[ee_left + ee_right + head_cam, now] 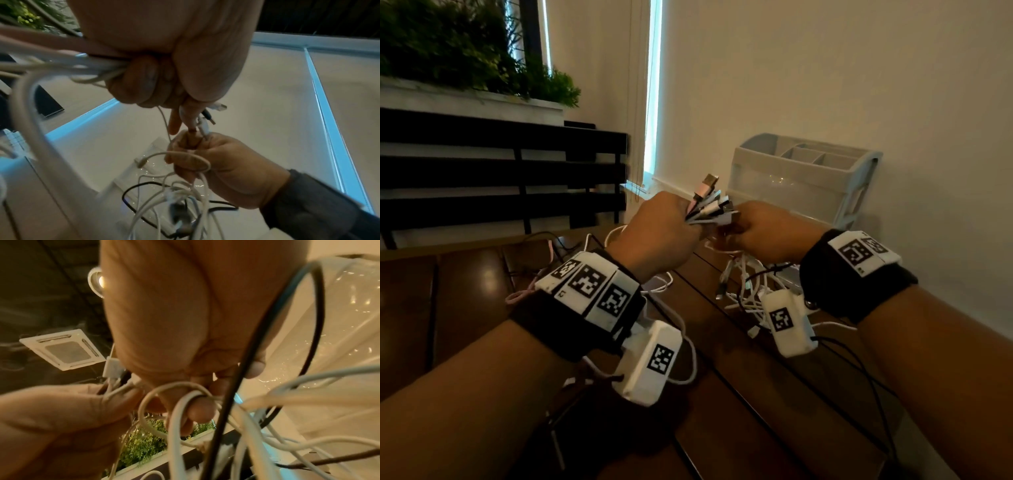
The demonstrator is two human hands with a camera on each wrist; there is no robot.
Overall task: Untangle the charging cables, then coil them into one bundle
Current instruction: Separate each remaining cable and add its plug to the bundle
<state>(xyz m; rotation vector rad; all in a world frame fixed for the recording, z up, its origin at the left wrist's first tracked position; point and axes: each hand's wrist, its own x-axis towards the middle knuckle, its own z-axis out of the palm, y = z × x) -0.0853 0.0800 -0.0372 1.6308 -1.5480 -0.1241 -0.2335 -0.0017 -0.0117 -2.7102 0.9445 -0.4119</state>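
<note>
Head view: left hand [654, 236] is raised above the wooden table [739, 394], fist closed round a bunch of charging cables [709, 205]; their plug ends fan up and right out of the fist. Right hand [763, 233] is just beside it, fingers curled at the lowest plugs; exact contact is hidden here. More cable lies in a loose white and black tangle [746, 291] on the table under the right hand. A grey plastic organiser [804, 178] stands behind, against the wall.

Left wrist view: left hand [164, 68] is clenched, cables [61, 65] running out to the left of the fist. The right hand [222, 165] pinches a plug between thumb and fingers, with a white loop draped over its fingers. This contact is not visible from the head camera.

Right wrist view: right hand [185, 321] has a white cable looped round a curled finger; a black cable [257, 353] crosses in front. The left hand [72, 418] holds cable ends against its fingers.
</note>
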